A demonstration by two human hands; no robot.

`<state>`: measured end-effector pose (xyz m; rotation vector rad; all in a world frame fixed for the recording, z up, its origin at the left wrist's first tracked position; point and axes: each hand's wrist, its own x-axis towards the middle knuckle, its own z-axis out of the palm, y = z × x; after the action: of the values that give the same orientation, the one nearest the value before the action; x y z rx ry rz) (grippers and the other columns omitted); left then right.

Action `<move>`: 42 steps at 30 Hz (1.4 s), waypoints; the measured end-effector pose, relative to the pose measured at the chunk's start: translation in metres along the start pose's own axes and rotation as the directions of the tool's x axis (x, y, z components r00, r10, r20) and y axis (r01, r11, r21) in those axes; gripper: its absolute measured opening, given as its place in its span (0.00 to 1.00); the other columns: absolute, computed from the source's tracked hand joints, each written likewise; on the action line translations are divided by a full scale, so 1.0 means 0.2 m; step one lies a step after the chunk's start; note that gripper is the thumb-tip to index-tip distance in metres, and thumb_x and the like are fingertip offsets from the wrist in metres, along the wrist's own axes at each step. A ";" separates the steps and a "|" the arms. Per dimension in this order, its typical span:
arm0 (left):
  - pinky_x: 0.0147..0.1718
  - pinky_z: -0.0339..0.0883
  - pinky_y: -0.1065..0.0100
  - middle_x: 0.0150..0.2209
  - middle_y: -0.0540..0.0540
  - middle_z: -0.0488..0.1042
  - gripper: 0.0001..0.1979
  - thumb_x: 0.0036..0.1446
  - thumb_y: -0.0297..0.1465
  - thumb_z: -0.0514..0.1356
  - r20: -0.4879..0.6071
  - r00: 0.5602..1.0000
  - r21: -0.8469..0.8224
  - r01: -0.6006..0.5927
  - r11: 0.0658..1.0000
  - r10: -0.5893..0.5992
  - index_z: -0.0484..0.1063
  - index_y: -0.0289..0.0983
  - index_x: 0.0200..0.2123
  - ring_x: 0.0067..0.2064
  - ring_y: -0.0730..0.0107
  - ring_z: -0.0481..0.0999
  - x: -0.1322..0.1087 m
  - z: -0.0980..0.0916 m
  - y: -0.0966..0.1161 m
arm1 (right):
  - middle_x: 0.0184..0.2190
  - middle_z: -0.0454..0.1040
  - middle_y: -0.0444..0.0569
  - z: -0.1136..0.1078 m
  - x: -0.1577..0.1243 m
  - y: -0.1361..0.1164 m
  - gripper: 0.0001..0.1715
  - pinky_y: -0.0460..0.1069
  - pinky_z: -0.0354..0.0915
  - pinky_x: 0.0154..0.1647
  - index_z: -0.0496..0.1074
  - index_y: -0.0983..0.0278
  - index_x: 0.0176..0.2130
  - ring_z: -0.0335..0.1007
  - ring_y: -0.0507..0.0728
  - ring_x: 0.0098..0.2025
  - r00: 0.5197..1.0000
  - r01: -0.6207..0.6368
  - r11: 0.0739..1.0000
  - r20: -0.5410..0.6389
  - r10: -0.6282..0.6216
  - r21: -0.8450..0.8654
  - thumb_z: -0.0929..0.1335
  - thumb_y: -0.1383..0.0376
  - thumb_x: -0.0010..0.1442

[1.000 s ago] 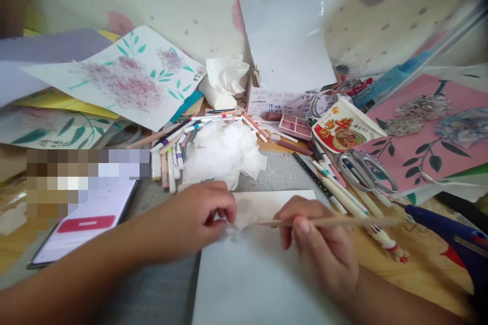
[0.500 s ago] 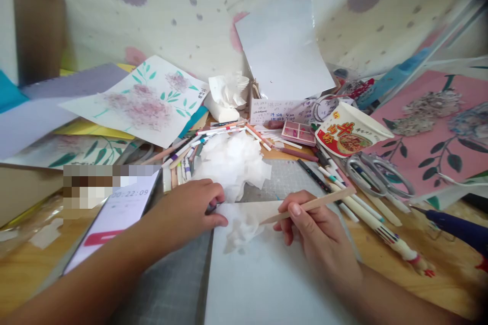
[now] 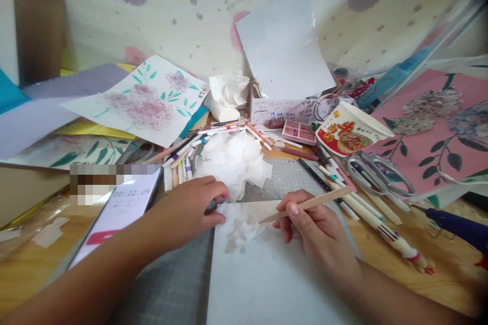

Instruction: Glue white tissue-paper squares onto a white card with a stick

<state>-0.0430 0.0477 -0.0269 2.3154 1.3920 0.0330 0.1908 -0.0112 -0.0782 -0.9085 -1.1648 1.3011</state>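
Wooden stick [image 3: 326, 198], 1 pc: over white sheet [image 3: 263, 284], tip by tissue-like clump [image 3: 240, 234]; R hand [image 3: 316, 229] grip pinches it betw. thumb & fingers. We judge stick light, stiff, best held nr. tip; clump prob. v. soft, tearable, edges only. L hand [image 3: 192, 209]: at sheet's far L corner; we can't tell if grip holds anything.

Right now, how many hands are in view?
2: the left hand by the white sheet's far left corner, and the right hand over the sheet, holding a stick. No other hand shows.
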 end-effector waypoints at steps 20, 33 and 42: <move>0.34 0.63 0.69 0.30 0.52 0.76 0.04 0.51 0.27 0.57 -0.150 0.989 -0.412 -0.070 0.909 0.008 0.65 0.39 0.25 0.33 0.69 0.73 -0.06 0.00 0.16 | 0.27 0.73 0.45 -0.04 -0.01 0.03 0.11 0.48 0.67 0.32 0.76 0.58 0.44 0.70 0.53 0.29 0.995 0.100 0.994 0.005 -0.100 -0.034 0.65 0.60 0.67; 0.28 0.60 0.70 0.25 0.53 0.70 0.05 0.50 0.30 0.60 -0.231 0.967 -0.543 -0.039 0.839 -0.104 0.66 0.39 0.24 0.28 0.71 0.68 -0.08 0.06 0.30 | 0.31 0.79 0.45 0.00 0.01 -0.07 0.04 0.44 0.72 0.34 0.76 0.58 0.37 0.76 0.53 0.32 0.976 0.194 0.961 0.143 -0.167 -0.197 0.72 0.64 0.58; 0.27 0.62 0.71 0.30 0.50 0.71 0.10 0.52 0.34 0.59 -0.121 0.990 -0.649 -0.029 0.760 -0.066 0.60 0.39 0.24 0.30 0.72 0.68 -0.07 0.09 0.30 | 0.28 0.75 0.44 0.02 0.03 -0.04 0.10 0.46 0.70 0.31 0.68 0.60 0.31 0.72 0.51 0.28 0.977 0.186 0.967 0.138 -0.163 -0.173 0.73 0.68 0.52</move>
<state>0.0054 0.0056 -0.0180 1.7262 1.2055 0.5919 0.1892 -0.0074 -0.0688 -0.8464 -1.4486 1.1318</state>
